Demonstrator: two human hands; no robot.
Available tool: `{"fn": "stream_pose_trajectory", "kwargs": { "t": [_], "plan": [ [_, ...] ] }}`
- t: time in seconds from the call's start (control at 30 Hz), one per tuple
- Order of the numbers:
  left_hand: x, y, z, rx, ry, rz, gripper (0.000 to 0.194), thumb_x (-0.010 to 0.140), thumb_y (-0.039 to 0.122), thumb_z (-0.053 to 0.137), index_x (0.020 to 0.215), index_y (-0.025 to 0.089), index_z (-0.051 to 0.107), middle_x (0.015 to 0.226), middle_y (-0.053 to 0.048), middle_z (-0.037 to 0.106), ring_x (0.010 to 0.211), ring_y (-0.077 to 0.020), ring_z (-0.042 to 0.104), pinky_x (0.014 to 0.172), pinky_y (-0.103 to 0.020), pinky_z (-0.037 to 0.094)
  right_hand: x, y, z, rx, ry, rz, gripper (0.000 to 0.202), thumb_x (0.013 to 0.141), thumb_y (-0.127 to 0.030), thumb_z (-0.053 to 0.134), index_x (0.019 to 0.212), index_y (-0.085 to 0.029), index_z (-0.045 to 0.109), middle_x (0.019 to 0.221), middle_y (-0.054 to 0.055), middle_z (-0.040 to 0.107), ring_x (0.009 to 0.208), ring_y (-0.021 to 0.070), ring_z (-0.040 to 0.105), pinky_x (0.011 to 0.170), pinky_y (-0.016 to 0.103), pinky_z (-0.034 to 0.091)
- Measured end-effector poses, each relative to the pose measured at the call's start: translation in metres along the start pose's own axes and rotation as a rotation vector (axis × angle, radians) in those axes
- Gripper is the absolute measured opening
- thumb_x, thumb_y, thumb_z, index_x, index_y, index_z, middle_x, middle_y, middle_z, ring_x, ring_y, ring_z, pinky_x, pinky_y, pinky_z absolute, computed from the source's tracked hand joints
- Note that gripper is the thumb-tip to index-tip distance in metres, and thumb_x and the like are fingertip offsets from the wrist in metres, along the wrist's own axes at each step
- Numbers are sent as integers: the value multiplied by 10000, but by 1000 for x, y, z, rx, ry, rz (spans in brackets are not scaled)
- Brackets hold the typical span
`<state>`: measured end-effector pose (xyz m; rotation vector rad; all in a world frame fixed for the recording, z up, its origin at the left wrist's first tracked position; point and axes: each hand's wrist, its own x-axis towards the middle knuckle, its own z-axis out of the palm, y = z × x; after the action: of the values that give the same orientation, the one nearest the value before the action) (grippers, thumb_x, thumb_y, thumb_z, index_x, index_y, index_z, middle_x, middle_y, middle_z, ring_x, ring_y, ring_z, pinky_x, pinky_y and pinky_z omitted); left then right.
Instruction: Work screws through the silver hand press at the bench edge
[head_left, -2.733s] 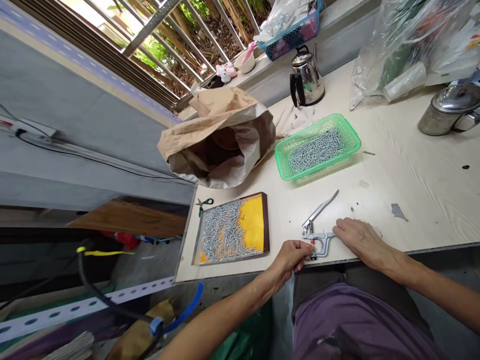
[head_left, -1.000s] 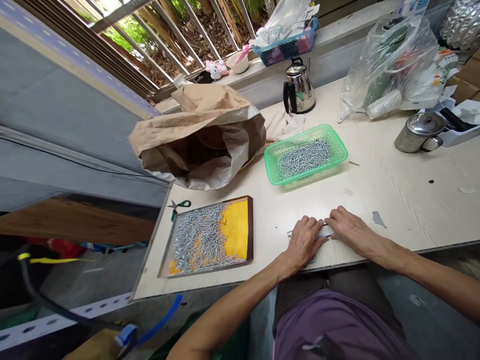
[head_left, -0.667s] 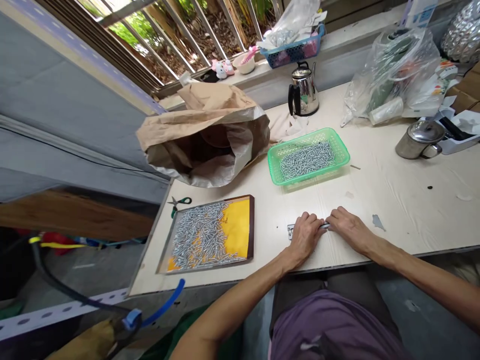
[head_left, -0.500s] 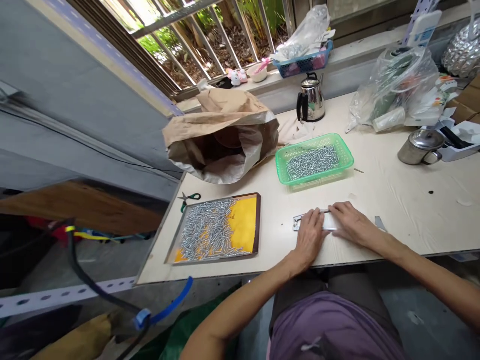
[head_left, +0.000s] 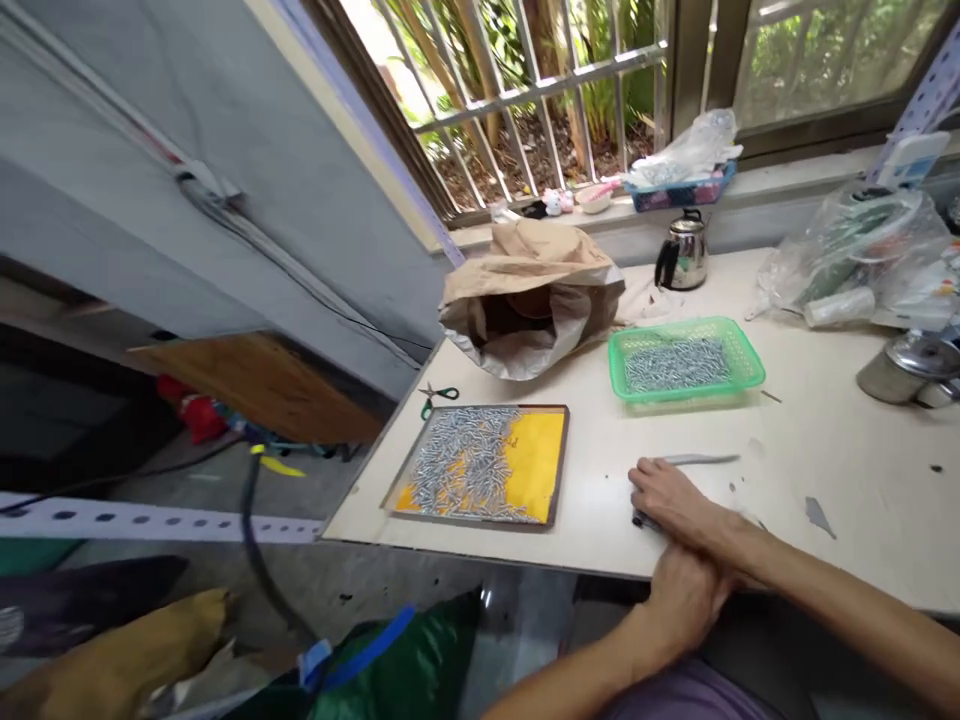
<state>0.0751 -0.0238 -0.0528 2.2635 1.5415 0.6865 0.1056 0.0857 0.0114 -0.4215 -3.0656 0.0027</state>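
My right hand (head_left: 669,496) rests low over the table's front edge, its fingers curled down over a small dark-tipped object (head_left: 640,519) that is mostly hidden. Just below it, my left hand (head_left: 684,596) is closed at the table edge, partly under my right wrist; what it holds is hidden. A thin grey strip (head_left: 701,459) lies on the table beyond my right hand. To the left, a shallow tray (head_left: 561,470) with a yellow bottom holds many small silvery metal pins (head_left: 465,465). More such pins (head_left: 679,364) fill a green plastic basket (head_left: 622,390) farther back.
Green-handled scissors (head_left: 439,396) lie behind the tray. An open brown paper bag (head_left: 536,255) stands at the back left, near a steel kettle (head_left: 686,255). On the right are a metal cup (head_left: 907,368), a plastic bag (head_left: 855,250) and a grey scrap (head_left: 819,516).
My view has swung left and up. My hands have left the flat metal piece's earlier spot and come together at the table edge, the left dropping below the right. The thin strip now lies uncovered.
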Motion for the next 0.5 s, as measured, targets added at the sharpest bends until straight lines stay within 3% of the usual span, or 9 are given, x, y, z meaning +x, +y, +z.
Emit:
{"fn": "stream_pose_trajectory", "kwargs": {
  "t": [0.1, 0.27, 0.4, 0.5],
  "plan": [
    [0, -1, 3, 16, -27, -4, 435, 918, 379, 458, 1210, 75, 566, 1151, -155, 654, 1086, -289, 600, 971, -407, 482, 2, 4, 9, -12, 82, -75, 178, 769, -82, 644, 625, -181, 611, 725, 32, 598, 758, 186, 516, 620, 312, 387],
    [3, -6, 13, 96, -10, 10, 460, 904, 451, 461, 1126, 75, 606, 1062, -157, 683, 1025, -285, 629, 927, -374, 508, -6, 4, 9, 286, 396, -89, 239, 887, -58, 445, 735, -206, 556, 743, 12, 609, 686, 142, 545, 626, 280, 442],
    [7, -6, 5, 121, 111, 110, 433, 952, 390, 350, 1185, 90, 557, 1089, -121, 671, 1016, -242, 623, 890, -317, 522, -1, 3, -32, 450, 715, -81, 170, 925, -126, 407, 936, -233, 539, 792, 10, 626, 733, 137, 600, 642, 255, 492],
    [7, -21, -23, 173, 273, 195, 433, 959, 420, 344, 1130, 101, 581, 1149, -134, 625, 1096, -213, 570, 923, -276, 496, 9, 37, -73, 290, 946, 87, 111, 913, -202, 483, 974, -251, 563, 831, 14, 641, 777, 158, 617, 685, 283, 507]
  ]
}}
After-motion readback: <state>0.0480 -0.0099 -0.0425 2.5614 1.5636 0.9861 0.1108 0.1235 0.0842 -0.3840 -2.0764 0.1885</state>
